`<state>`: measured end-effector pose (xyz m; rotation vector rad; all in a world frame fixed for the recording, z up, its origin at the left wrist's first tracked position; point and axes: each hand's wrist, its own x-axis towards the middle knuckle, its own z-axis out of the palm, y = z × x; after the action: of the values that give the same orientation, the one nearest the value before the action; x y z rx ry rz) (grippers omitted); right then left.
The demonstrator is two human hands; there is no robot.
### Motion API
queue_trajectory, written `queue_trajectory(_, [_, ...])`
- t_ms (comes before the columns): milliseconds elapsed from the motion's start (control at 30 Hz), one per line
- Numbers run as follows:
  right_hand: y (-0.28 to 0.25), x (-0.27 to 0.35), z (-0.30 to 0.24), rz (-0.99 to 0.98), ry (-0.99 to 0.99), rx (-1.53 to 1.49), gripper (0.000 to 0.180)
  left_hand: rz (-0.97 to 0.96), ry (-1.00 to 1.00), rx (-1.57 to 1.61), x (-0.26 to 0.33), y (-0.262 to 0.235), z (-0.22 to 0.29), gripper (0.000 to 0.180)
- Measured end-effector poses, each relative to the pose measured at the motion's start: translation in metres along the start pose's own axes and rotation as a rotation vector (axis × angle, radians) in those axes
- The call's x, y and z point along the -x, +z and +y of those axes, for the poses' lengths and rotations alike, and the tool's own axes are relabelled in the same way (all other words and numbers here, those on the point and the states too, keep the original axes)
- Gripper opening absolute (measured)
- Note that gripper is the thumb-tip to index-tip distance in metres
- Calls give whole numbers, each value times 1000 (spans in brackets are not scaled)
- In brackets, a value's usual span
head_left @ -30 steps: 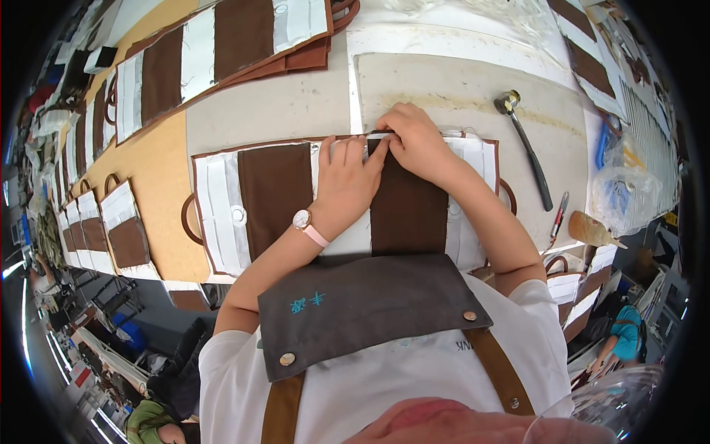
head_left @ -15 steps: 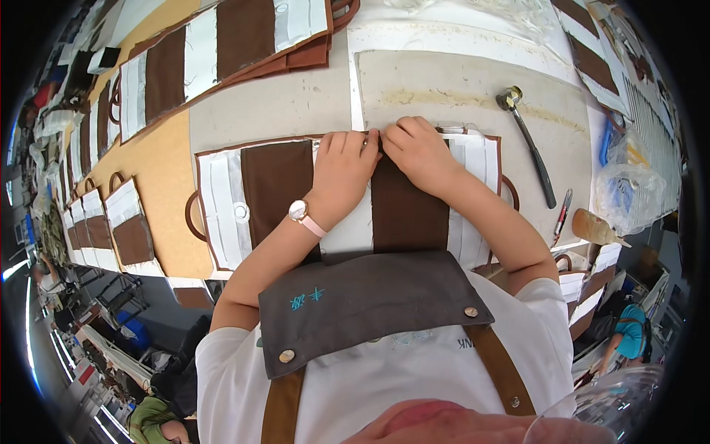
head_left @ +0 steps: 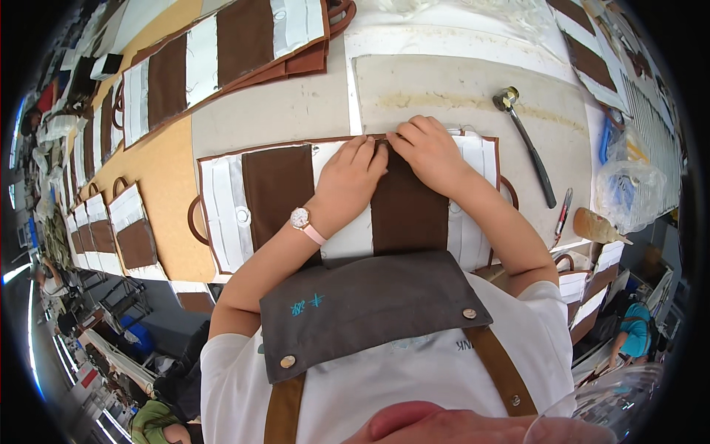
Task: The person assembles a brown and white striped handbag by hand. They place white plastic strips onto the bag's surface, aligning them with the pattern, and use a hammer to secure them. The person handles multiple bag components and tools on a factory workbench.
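A brown-and-white striped fabric bag panel (head_left: 409,200) lies flat before me, with brown edging and a brown loop handle (head_left: 194,220) at either side. My left hand (head_left: 353,176) rests on it near the far edge, fingers laid on the cloth and slightly apart. Close beside it, my right hand (head_left: 427,157) has its fingers bent over that same edge, closed on the fabric; its thumb is mostly hidden. The lower part of the panel goes under my grey apron (head_left: 370,311).
Similar striped panels (head_left: 244,33) are stacked at the far left, with smaller handled pieces (head_left: 135,237) below them. To the right lie a black-handled hammer (head_left: 529,144), a pen (head_left: 563,214), a glue bottle (head_left: 597,226) and a clear plastic bag (head_left: 629,189).
My left hand has drawn slightly back from the far edge, and its fingers have spread. The right hand has shifted a little rightward, widening the gap between the hands.
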<state>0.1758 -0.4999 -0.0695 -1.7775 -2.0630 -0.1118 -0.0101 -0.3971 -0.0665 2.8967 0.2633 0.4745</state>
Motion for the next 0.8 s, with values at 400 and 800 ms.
queue_trajectory(400, [-2,12,16,-22,233,-259,23,-10,-43,-77,-9,4,17,55])
queue_trajectory(800, [-16,24,9,-10,-2,78,33,-25,-101,-97,-13,4,17,50])
